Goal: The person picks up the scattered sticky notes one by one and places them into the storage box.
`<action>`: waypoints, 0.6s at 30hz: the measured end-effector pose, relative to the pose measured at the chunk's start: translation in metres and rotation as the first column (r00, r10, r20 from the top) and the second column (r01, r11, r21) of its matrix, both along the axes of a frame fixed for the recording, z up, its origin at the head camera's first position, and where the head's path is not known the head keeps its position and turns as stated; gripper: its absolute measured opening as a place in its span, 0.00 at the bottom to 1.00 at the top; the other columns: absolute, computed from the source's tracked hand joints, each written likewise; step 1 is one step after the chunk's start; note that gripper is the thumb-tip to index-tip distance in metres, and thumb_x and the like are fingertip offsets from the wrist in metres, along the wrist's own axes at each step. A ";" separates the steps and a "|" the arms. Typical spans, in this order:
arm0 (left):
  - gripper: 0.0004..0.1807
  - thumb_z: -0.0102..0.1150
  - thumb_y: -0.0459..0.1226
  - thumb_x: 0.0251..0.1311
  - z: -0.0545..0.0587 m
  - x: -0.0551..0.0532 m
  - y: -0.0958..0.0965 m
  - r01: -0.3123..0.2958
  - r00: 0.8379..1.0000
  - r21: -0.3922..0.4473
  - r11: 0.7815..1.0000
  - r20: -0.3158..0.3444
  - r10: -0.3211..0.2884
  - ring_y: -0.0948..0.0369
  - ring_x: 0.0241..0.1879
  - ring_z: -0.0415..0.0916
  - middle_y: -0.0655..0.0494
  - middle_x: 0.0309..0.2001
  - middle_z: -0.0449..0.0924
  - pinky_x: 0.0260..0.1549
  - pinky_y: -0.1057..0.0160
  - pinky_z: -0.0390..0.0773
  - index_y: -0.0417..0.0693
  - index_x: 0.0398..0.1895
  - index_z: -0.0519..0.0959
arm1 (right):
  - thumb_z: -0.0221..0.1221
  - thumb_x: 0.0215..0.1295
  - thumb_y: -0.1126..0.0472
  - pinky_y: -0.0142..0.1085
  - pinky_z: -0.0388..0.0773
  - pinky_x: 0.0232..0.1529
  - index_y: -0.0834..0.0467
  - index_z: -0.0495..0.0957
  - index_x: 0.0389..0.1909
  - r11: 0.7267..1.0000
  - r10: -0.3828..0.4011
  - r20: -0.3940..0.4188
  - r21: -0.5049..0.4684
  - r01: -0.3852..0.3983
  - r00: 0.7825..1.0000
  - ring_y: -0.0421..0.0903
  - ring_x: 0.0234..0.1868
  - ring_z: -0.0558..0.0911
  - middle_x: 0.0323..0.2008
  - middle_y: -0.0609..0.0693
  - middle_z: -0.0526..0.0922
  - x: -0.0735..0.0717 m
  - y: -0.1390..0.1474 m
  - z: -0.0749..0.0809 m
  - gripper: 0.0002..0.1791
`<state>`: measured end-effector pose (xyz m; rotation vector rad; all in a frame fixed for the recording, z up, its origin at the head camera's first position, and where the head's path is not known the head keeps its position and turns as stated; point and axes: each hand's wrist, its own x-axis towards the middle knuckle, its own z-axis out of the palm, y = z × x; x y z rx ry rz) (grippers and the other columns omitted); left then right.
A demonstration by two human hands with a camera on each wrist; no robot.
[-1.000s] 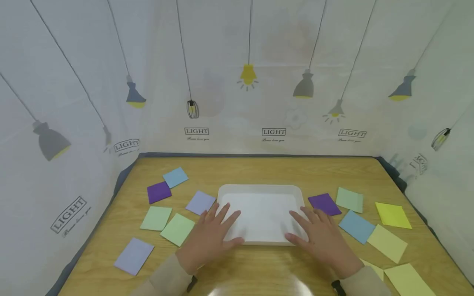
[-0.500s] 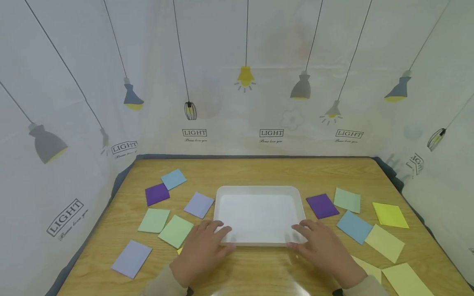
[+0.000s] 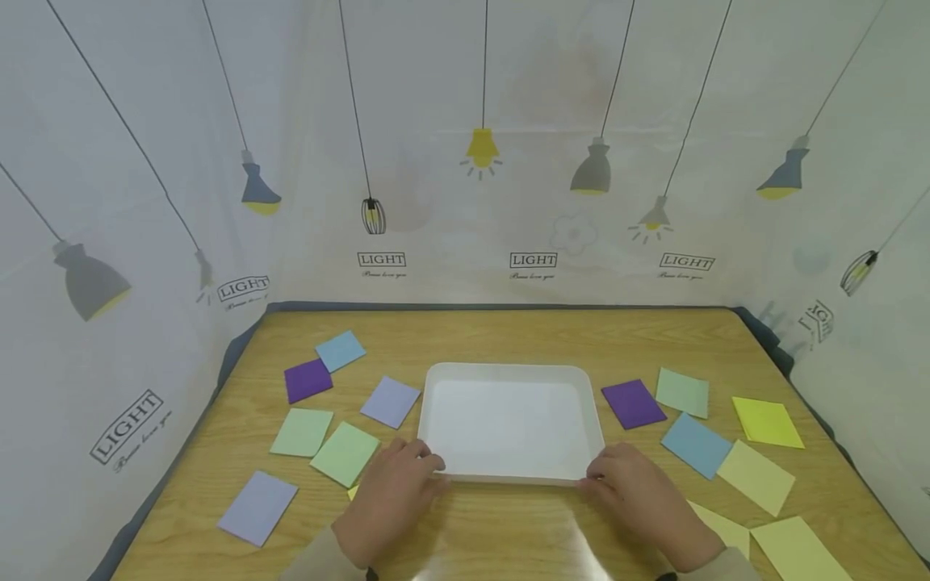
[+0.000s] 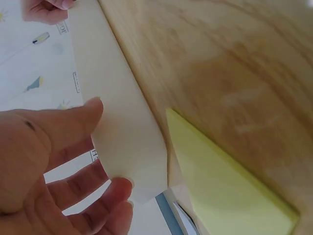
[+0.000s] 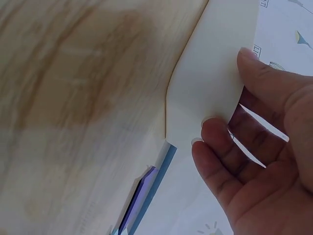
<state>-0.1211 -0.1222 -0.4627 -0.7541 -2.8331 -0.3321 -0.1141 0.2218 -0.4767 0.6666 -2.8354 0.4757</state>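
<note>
A white rectangular tray (image 3: 508,420) lies on the wooden table in the middle of the head view, with nothing inside it. At its near left corner my left hand (image 3: 395,492) grips the rim. The left wrist view shows the thumb of that hand (image 4: 49,161) on the near wall and the other fingers bent round the corner. My right hand (image 3: 643,496) holds the near right corner in the same way. In the right wrist view, its thumb presses the tray's wall (image 5: 210,73) and the curled fingertips touch the side.
Left of the tray lie several paper squares, among them a purple one (image 3: 308,381) and a green one (image 3: 345,454). More lie on the right, including a blue square (image 3: 696,445) and a yellow one (image 3: 767,421). A lamp-patterned curtain (image 3: 436,161) surrounds the table (image 3: 508,331).
Both hands have come back toward the near edge from over the tray, and their spread fingers have closed on its near corners. The tray has barely moved.
</note>
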 end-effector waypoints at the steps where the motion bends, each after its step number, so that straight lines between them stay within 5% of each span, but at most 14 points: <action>1: 0.06 0.70 0.45 0.60 0.000 -0.001 0.000 0.003 1.000 0.001 1.000 0.005 -0.003 0.62 0.31 0.71 0.62 0.33 0.82 0.31 0.66 0.70 0.54 0.33 0.86 | 0.70 0.58 0.56 0.34 0.79 0.38 0.47 0.83 0.24 1.000 -0.002 0.000 -0.008 0.002 1.000 0.36 0.35 0.76 0.28 0.34 0.78 0.000 0.000 0.000 0.07; 10: 0.06 0.69 0.39 0.61 -0.002 -0.007 -0.004 0.006 0.996 0.047 0.999 0.086 -0.010 0.65 0.28 0.65 0.63 0.26 0.79 0.30 0.68 0.70 0.52 0.26 0.84 | 0.71 0.58 0.55 0.34 0.78 0.37 0.47 0.83 0.24 0.999 -0.022 -0.014 -0.030 0.022 1.000 0.35 0.34 0.76 0.27 0.34 0.78 -0.002 -0.003 -0.002 0.07; 18: 0.07 0.71 0.39 0.57 -0.007 -0.016 -0.009 0.038 0.999 0.044 0.998 0.014 -0.038 0.64 0.26 0.66 0.61 0.23 0.78 0.30 0.66 0.70 0.50 0.24 0.84 | 0.70 0.61 0.56 0.33 0.77 0.37 0.46 0.82 0.25 0.996 -0.062 0.047 -0.054 0.065 0.997 0.33 0.34 0.73 0.26 0.33 0.75 -0.007 -0.011 -0.002 0.08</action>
